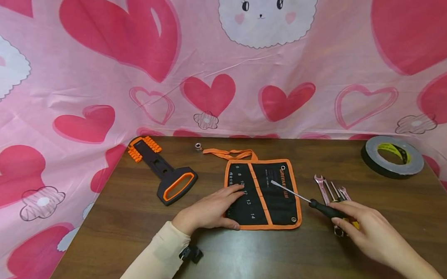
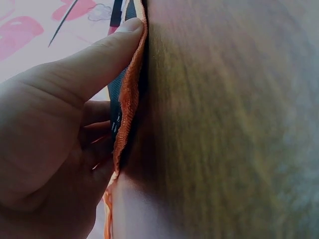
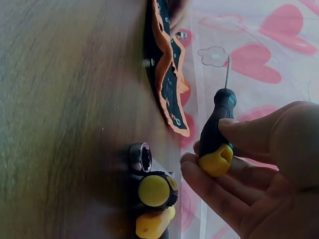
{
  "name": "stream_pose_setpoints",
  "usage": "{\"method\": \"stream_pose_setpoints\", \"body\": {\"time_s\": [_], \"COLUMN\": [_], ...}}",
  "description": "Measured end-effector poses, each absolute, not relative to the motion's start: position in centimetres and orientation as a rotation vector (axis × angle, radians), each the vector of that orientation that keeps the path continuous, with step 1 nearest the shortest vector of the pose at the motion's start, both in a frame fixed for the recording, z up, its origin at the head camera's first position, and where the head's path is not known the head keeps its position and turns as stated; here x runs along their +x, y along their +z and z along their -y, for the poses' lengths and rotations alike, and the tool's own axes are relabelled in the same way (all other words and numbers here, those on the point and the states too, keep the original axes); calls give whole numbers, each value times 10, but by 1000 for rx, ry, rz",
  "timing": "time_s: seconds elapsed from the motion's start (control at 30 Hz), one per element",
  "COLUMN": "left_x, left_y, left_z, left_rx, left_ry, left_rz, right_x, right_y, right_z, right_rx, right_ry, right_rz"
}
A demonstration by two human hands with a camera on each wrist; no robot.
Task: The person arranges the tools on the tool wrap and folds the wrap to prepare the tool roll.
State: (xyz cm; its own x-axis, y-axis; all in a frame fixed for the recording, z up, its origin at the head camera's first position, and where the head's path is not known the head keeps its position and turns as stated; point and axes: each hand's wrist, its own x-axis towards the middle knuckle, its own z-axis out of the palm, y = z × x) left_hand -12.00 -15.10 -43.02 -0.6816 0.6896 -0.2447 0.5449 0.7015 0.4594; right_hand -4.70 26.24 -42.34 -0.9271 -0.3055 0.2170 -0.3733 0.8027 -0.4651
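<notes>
My right hand (image 1: 377, 228) grips a flathead screwdriver (image 1: 325, 208) by its black handle, thumb on one side and fingers on the other. The yellow handle end (image 3: 216, 162) shows in the right wrist view, and the blade points left above the tool pouch. This black pouch (image 1: 280, 210) with orange trim lies flat, marked with size numbers. My left hand (image 1: 215, 208) rests on its left part, fingers extended over the cloth and thumb (image 2: 112, 50) along the lower edge.
Right of the pouch lie several tools, among them a wrench (image 1: 322, 189) and yellow-ended screwdrivers (image 3: 153, 190). A tape roll (image 1: 372, 160) sits far right. A black and orange tool (image 1: 169, 179) lies left, a small metal socket (image 1: 198, 146) behind. Pink heart-patterned cloth (image 1: 212, 52) hangs at the back.
</notes>
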Motion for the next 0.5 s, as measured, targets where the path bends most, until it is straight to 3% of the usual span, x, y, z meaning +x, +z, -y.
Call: {"method": "stream_pose_setpoints", "body": {"time_s": [0.5], "left_x": [-122], "left_y": [-431], "left_z": [151], "left_rx": [939], "left_ry": [505], "left_rz": [-2499], "right_x": [-52], "right_y": [-423], "right_z": [-270], "right_rx": [632], "right_ry": [671], "right_rz": [2790]}}
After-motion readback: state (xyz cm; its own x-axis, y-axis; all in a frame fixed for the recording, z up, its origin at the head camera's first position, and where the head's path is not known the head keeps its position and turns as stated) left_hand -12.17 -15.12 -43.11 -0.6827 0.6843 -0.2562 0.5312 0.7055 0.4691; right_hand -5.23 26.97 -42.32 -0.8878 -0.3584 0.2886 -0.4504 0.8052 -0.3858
